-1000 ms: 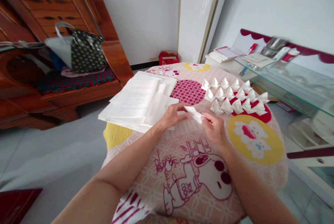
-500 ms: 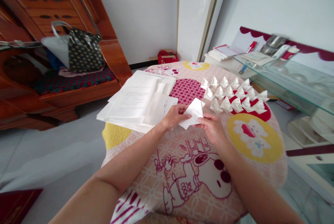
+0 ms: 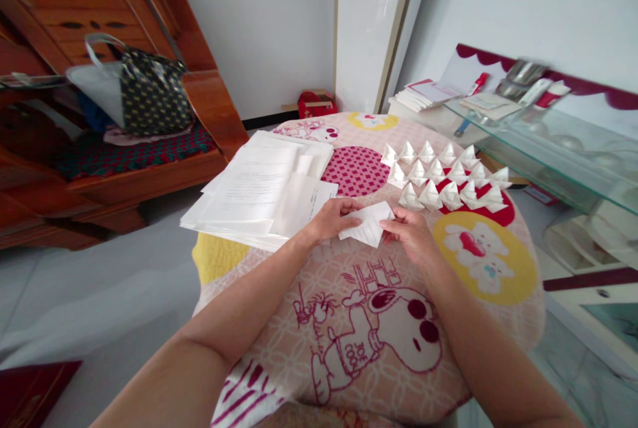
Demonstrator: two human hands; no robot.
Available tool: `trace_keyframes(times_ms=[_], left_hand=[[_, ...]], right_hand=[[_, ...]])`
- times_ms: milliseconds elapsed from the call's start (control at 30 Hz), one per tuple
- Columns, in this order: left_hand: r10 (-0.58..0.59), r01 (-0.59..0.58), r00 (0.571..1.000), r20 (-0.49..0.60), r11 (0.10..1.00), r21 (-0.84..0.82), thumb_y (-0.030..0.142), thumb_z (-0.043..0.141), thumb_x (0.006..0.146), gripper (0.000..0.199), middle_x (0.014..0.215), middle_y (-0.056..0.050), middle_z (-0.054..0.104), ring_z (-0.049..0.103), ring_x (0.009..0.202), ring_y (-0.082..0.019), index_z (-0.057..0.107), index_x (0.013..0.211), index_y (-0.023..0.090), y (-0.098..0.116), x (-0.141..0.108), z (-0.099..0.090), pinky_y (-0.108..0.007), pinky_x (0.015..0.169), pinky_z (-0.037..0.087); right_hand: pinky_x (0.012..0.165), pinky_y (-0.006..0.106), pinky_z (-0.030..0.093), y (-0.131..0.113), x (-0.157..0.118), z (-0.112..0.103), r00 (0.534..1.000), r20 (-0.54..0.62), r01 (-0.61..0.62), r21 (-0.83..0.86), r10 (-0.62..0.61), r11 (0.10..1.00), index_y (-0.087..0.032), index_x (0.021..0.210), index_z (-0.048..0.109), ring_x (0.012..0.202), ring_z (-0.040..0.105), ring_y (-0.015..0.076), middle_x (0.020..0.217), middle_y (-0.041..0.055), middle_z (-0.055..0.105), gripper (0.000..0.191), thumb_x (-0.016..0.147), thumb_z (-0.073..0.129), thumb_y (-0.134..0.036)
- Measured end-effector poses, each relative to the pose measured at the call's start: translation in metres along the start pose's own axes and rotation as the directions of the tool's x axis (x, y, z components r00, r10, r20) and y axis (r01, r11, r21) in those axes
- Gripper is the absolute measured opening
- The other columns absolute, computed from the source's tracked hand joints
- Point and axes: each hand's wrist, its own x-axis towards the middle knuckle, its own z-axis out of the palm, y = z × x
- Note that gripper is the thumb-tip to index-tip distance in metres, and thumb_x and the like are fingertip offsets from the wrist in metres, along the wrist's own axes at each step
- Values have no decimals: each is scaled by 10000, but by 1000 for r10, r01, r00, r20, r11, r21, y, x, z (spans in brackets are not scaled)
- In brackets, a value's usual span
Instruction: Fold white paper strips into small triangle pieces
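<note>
A small folded piece of white paper (image 3: 367,224) is held above the tablecloth between both hands. My left hand (image 3: 335,218) pinches its left edge between thumb and fingers. On the other side, my right hand (image 3: 409,232) grips the upper right corner with fingers and thumb. Left of the hands lies a stack of white sheets (image 3: 249,182), some with printed text, with smaller pieces (image 3: 299,205) on top. Several folded white paper boats (image 3: 451,195) stand in rows beyond my right hand.
The round table has a patterned pink cloth (image 3: 279,321). On the right, a glass shelf (image 3: 548,142) reaches close to the table. A wooden bench (image 3: 149,169) with a dotted bag (image 3: 154,92) stands at the left.
The folded paper has turned between the hands, its pointed top now leaning right. My right hand has shifted slightly up to its right corner. The whole view has moved a little.
</note>
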Motion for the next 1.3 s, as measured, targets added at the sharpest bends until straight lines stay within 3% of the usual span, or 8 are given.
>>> trace_keyframes(times_ms=[167,400,567,800,933,1033,1133,1300], left_hand=[[-25,6,993,-113,987,-158,321,856,654,549,831,-32,727,650,672,-126,657,1126,125,4,-5,6,-214,606,477],[-114,110,993,-18,979,-170,208,882,560,532,882,-74,737,675,717,-171,639,1022,102,6,-6,13,-248,601,511],[-75,44,989,-129,972,-230,239,885,588,540,898,-65,745,684,751,-172,642,1054,114,5,-6,16,-257,648,533],[-115,82,988,-106,959,-270,373,836,689,438,874,-58,717,663,712,-149,665,1002,119,12,-9,16,-256,601,558],[-100,90,985,-139,993,-82,312,788,708,331,685,40,601,558,580,-83,672,965,140,9,-8,5,-198,542,481],[-73,100,990,-123,969,227,220,713,749,213,528,101,436,426,475,-62,702,949,148,9,-8,-3,-182,498,380],[-45,94,993,-106,854,512,140,655,770,184,530,83,477,468,499,-82,723,941,155,14,-10,-4,-202,531,376],[-37,130,991,-131,546,828,148,706,789,327,757,1,670,652,764,-184,719,1115,176,21,-16,2,-304,767,520]], right_hand=[[586,300,566,-2,-3,7,997,66,-40,73,35,997,-188,833,740,661,678,178,786,34,741,277,629,848,-341],[529,299,529,-2,-1,9,996,-84,7,128,4,992,-204,849,735,603,648,172,787,27,747,285,623,842,-342],[674,354,574,-8,-8,18,998,62,-27,72,23,997,-230,1013,737,749,710,224,865,35,776,392,644,823,-328],[614,290,498,-12,-6,8,995,88,44,-1,-44,999,-197,955,747,674,667,188,793,27,767,310,652,724,-255],[574,268,458,-7,1,-8,981,192,41,-149,-12,988,-168,951,757,602,620,160,707,14,721,307,662,676,-233],[515,255,403,2,8,-14,994,93,89,-302,-64,949,-149,1083,746,528,557,142,637,-9,670,427,671,684,-244],[573,284,453,10,13,-14,981,34,187,-436,-191,880,-144,1156,728,587,592,158,706,11,698,462,701,692,-218],[707,330,509,11,15,-8,940,115,312,-675,-322,668,-191,1087,749,705,639,180,800,28,714,337,769,666,-113]])
